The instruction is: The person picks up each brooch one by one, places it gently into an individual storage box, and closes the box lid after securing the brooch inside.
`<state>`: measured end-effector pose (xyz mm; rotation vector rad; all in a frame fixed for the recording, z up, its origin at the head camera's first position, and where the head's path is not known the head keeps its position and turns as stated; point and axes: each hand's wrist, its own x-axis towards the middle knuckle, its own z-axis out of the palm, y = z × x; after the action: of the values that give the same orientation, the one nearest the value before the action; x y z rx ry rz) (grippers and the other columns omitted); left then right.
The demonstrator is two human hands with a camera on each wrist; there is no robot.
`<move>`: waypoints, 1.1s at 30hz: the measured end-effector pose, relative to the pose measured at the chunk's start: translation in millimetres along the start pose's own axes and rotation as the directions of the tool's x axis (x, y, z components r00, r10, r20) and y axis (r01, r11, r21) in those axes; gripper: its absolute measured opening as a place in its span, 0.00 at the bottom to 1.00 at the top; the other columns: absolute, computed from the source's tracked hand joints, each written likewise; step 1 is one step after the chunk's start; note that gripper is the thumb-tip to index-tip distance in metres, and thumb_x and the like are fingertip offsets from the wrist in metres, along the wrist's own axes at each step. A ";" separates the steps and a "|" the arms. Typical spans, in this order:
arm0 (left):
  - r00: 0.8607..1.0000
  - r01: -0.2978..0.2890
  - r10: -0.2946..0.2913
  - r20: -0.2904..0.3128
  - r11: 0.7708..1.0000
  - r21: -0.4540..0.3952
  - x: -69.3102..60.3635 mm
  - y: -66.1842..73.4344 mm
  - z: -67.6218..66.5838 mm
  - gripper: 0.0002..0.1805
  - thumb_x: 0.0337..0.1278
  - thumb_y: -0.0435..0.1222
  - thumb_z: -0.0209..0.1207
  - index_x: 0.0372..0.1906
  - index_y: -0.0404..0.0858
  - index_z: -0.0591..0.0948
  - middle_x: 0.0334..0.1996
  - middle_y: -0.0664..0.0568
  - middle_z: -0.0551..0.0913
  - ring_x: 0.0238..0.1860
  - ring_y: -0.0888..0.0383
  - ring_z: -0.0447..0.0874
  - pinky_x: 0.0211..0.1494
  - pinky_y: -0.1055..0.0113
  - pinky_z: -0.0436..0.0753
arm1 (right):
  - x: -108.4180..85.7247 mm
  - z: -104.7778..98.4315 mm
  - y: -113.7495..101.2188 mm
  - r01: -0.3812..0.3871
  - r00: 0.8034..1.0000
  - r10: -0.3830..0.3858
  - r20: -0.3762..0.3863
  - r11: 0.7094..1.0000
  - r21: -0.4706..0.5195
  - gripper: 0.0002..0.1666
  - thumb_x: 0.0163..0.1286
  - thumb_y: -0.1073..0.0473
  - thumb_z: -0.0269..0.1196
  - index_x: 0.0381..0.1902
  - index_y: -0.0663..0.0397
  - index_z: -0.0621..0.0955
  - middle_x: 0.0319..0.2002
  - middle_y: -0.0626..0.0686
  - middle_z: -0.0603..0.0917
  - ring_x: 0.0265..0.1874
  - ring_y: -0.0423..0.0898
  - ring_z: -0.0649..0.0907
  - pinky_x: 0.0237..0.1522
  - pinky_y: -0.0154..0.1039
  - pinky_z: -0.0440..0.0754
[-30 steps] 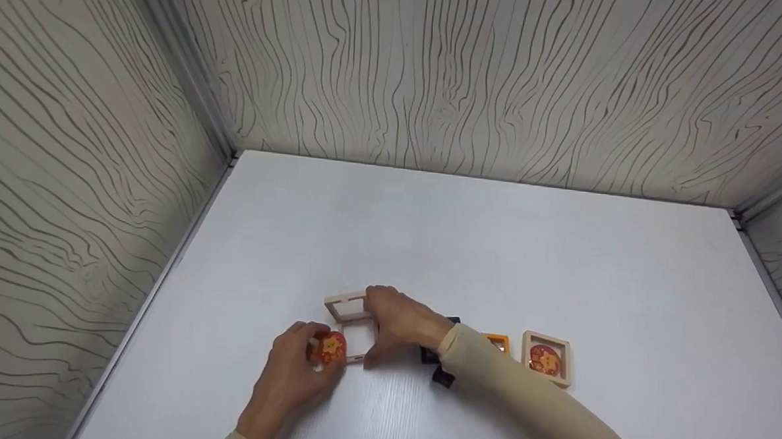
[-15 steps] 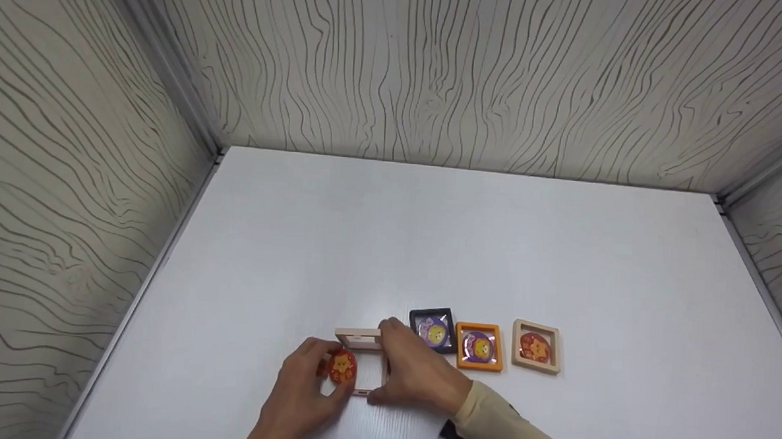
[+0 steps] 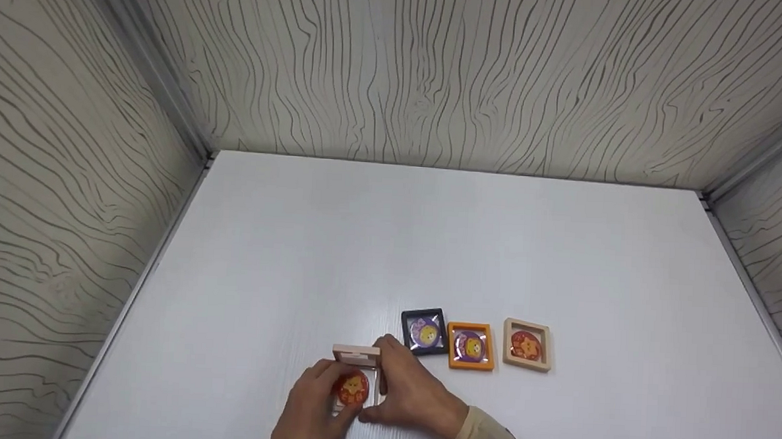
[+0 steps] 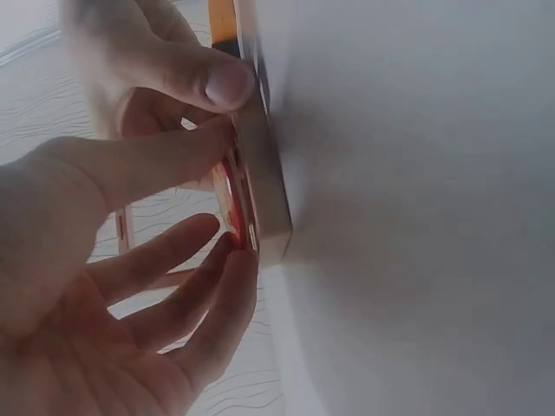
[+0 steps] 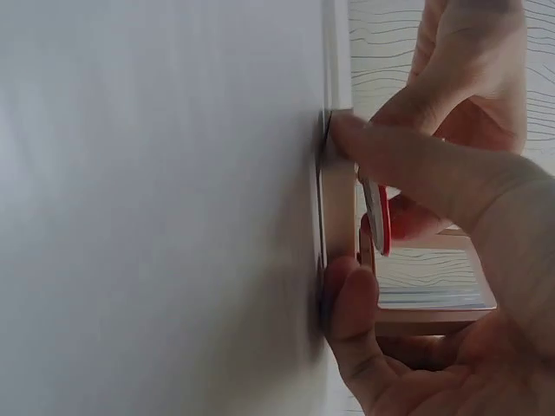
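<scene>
In the head view my left hand pinches a round red badge with a yellow star figure on it. The badge lies over the base of a hinged beige display frame, whose lid stands raised at the back. My right hand grips the right side of that frame. Seen from the left wrist, the badge is close against the frame's base. The right wrist view shows the badge slightly tilted, and right thumb and fingers on the base.
To the right lie a black frame and an orange frame, each with a purple badge. A beige frame with a red star badge lies beyond them. Patterned walls border the white table.
The badge has moved right, from beside the frame to over its base. Both hands and the frame sit lower in the head view; the black and orange frames are now uncovered.
</scene>
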<state>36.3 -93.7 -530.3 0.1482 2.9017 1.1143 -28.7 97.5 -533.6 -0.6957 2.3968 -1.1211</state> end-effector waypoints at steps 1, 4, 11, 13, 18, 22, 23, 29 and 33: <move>1.000 -0.005 0.005 -0.005 1.000 0.005 -0.3 0.4 0.8 0.25 0.48 0.36 0.81 0.54 0.46 0.86 0.50 0.59 0.85 0.49 0.60 0.82 0.53 0.59 0.85 | -0.8 0.6 1.3 0.005 1.000 -0.005 -0.005 1.000 0.007 0.46 0.43 0.57 0.88 0.59 0.47 0.76 0.42 0.45 0.75 0.33 0.33 0.76 0.31 0.28 0.80; 0.999 -0.038 0.038 -0.030 0.999 0.002 -0.2 -0.2 1.5 0.25 0.47 0.34 0.81 0.52 0.46 0.87 0.50 0.58 0.86 0.50 0.58 0.83 0.53 0.58 0.84 | -1.6 1.3 3.6 0.032 0.999 -0.032 -0.030 0.999 0.000 0.46 0.43 0.57 0.88 0.58 0.49 0.75 0.42 0.45 0.75 0.34 0.33 0.75 0.33 0.28 0.80; 0.999 -0.015 0.014 -0.048 1.000 -0.016 0.5 0.4 2.4 0.24 0.44 0.31 0.81 0.50 0.45 0.88 0.52 0.57 0.86 0.52 0.56 0.84 0.57 0.55 0.85 | 3.0 2.4 3.2 0.043 0.999 -0.043 -0.022 0.999 -0.011 0.43 0.41 0.58 0.88 0.54 0.46 0.77 0.41 0.45 0.76 0.34 0.34 0.75 0.34 0.28 0.79; 0.999 0.034 -0.035 -0.033 0.999 -0.022 0.5 2.4 3.8 0.24 0.45 0.32 0.81 0.51 0.44 0.88 0.53 0.57 0.86 0.54 0.56 0.84 0.59 0.54 0.85 | 3.3 2.3 3.4 0.041 0.999 -0.041 -0.015 0.999 -0.002 0.42 0.41 0.58 0.88 0.52 0.46 0.77 0.41 0.45 0.75 0.33 0.34 0.76 0.33 0.28 0.79; 0.995 0.098 -0.099 -0.033 0.995 -0.005 1.8 7.3 7.3 0.25 0.45 0.33 0.82 0.52 0.44 0.88 0.51 0.57 0.85 0.55 0.55 0.85 0.60 0.54 0.86 | 2.8 0.6 5.6 0.062 0.998 -0.061 -0.016 0.998 0.013 0.43 0.41 0.58 0.88 0.53 0.49 0.76 0.41 0.46 0.76 0.34 0.34 0.75 0.35 0.28 0.78; 0.995 0.090 -0.091 -0.049 0.996 -0.015 2.9 9.3 8.0 0.26 0.44 0.32 0.82 0.53 0.44 0.88 0.49 0.57 0.83 0.52 0.56 0.85 0.58 0.55 0.86 | 3.9 -0.5 7.7 0.088 0.996 -0.088 -0.031 0.996 -0.002 0.45 0.40 0.58 0.89 0.53 0.50 0.76 0.41 0.47 0.76 0.33 0.34 0.74 0.34 0.28 0.78; 0.994 0.098 -0.099 -0.047 0.995 -0.018 2.7 9.9 7.9 0.26 0.45 0.32 0.82 0.53 0.44 0.88 0.49 0.57 0.83 0.52 0.58 0.85 0.58 0.55 0.86 | 3.9 -0.7 8.0 0.089 0.996 -0.089 -0.028 0.996 0.000 0.45 0.40 0.58 0.89 0.54 0.50 0.76 0.41 0.47 0.76 0.33 0.34 0.75 0.34 0.28 0.78; 0.993 0.116 -0.116 -0.024 0.993 -0.023 0.3 10.6 7.1 0.25 0.49 0.34 0.81 0.55 0.44 0.88 0.50 0.57 0.82 0.50 0.60 0.82 0.56 0.58 0.86 | 3.4 -1.3 8.7 0.091 0.996 -0.091 0.003 0.995 0.045 0.45 0.41 0.58 0.89 0.55 0.49 0.77 0.42 0.48 0.76 0.32 0.34 0.76 0.32 0.28 0.79; 0.994 0.113 -0.113 -0.005 0.993 -0.017 -0.4 10.0 6.5 0.25 0.51 0.34 0.80 0.56 0.44 0.88 0.51 0.56 0.83 0.51 0.60 0.82 0.56 0.58 0.86 | 2.2 -1.9 8.5 0.078 0.997 -0.079 0.008 0.995 0.058 0.46 0.41 0.58 0.89 0.56 0.49 0.76 0.43 0.47 0.76 0.34 0.35 0.76 0.34 0.29 0.79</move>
<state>37.8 -82.0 -528.4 -0.0193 2.8638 1.1226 -33.7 102.0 -539.5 -0.7802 2.3368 -1.2105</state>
